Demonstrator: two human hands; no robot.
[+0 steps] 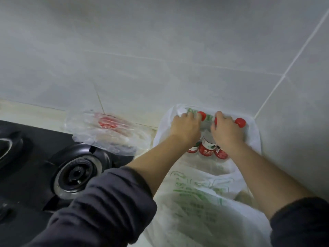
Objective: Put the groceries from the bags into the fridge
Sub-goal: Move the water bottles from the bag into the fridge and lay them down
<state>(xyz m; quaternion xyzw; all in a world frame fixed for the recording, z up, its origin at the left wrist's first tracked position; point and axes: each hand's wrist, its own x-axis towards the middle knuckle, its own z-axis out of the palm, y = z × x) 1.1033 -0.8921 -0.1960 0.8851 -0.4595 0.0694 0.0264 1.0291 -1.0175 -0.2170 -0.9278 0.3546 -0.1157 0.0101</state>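
- Head view, task items: the bottles [206,148], with red caps and red labels, stand upright inside the open white bag [192,202] with green print; the bag sits on the surface [44,111], in the corner of the tiled wall [160,50].
- Head view, left grip [187,128]: bare hand, fingers curled down over a bottle top at the far rim of the bag, clenched on it; a red cap shows just beside the knuckles.
- Head view, right grip [227,130]: bare hand, fingers curled round a neighbouring bottle top, grasping it; another red cap stands just to its right.
- Head view, surroundings: a crumpled clear bag [106,129] with red contents lies left of the white bag, its near edge over the black hob [26,166]; a burner [76,175] sits near it; dark sleeves [99,207] are pushed up both forearms.
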